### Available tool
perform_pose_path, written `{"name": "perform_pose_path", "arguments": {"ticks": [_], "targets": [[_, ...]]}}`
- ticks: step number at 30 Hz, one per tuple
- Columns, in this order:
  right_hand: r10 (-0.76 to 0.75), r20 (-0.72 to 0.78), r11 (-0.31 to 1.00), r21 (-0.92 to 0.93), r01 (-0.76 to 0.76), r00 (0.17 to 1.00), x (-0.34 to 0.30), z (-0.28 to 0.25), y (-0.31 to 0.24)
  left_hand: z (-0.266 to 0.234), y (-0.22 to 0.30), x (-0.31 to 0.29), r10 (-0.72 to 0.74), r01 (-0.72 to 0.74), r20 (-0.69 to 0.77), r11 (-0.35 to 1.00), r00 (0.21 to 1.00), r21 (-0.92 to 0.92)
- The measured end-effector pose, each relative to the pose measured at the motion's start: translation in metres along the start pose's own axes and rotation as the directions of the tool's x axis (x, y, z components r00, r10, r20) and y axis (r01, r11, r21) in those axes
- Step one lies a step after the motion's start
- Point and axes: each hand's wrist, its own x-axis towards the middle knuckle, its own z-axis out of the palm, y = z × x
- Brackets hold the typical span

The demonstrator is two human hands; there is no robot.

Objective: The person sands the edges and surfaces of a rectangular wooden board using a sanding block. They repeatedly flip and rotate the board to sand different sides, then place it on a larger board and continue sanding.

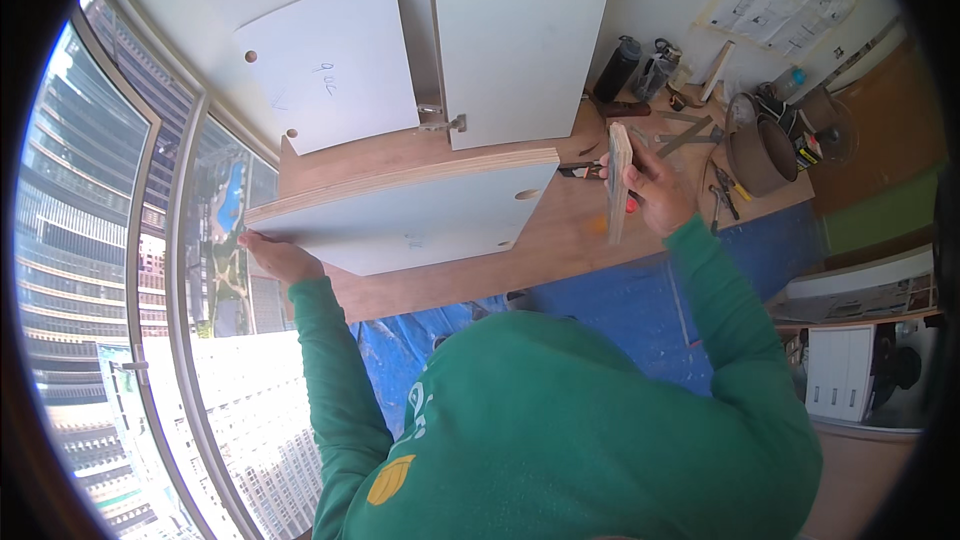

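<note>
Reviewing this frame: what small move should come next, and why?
Probably lay the plywood strip on the workbench: it occupies the right hand, leaving only the left hand on the white panel, whose right end no hand holds.

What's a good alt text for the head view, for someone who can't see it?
A person's left hand holds one end of a large pale panel, while the right hand grips a narrow layered board. Below is a wooden surface with tools and bottles at right; a tall window shows buildings at left.
</note>
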Motion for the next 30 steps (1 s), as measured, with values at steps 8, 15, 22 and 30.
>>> {"name": "perform_pose_path", "arguments": {"ticks": [8,15,22,30], "targets": [[-0.044,0.146,0.961,0.275,0.002,0.988,0.031,0.002,0.020,0.028,0.039,-0.005,0.279,-0.286,0.071,0.950,0.958,0.123],[-0.173,0.324,0.941,-0.226,0.254,0.930,0.067,0.014,-0.018,0.017,0.029,0.023,0.162,-0.163,0.024,0.985,0.987,0.062],[-0.152,0.605,0.752,-0.442,0.489,0.781,0.077,0.015,-0.075,0.021,0.006,0.029,0.213,-0.219,-0.181,0.976,0.960,-0.013],[0.170,0.703,0.625,-0.619,0.476,0.690,0.108,0.072,-0.103,0.022,0.004,0.028,0.267,-0.266,-0.208,0.963,0.941,0.031]]}}
